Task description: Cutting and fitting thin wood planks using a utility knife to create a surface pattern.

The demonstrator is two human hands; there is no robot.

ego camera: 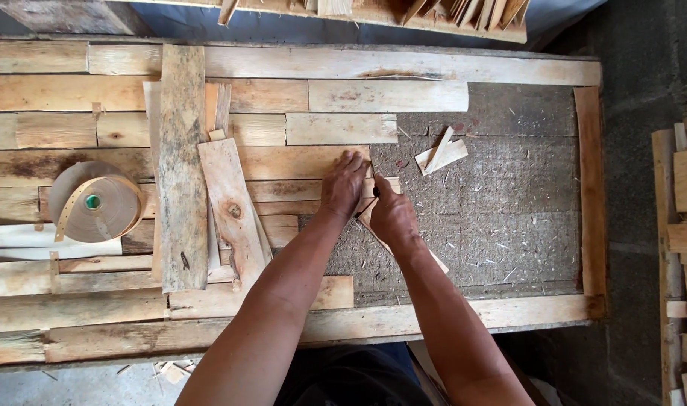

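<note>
- While the left hand (344, 184) lies flat on a pale wood strip (306, 162), fingers together and spread along its end, the right hand (391, 214) is curled around a thin, dark pointed tool (375, 189); whether it is a pencil or a blade cannot be told from the head view.
- Both hands meet just right of a knotted plank (234, 214), which lies slantwise across the table (501, 195).
- Risk, as a judgement: the tool tip sits touching or just beside the left fingertips, so a slip along the grain could catch them.
- Risk, as a judgement: the strip rests loose among other boards; pressure from the flat hand could shift it and throw any line off.
- Risk, as a judgement: rough, splintery edges under a bare palm invite splinters.
- Materials: unplaned softwood slats, pale to honey-brown, some grey and weathered, like the long board (182, 165) left of the knotted plank.
- Right of the knotted plank, the table's bare surface is a coarse, fibrous grey board, littered with chips and slivers, with two small offcuts (442, 154) farther right.
- Well left of the knotted plank rests a roll of tan banding (95, 201), smooth and round, its loose end curling.
</note>
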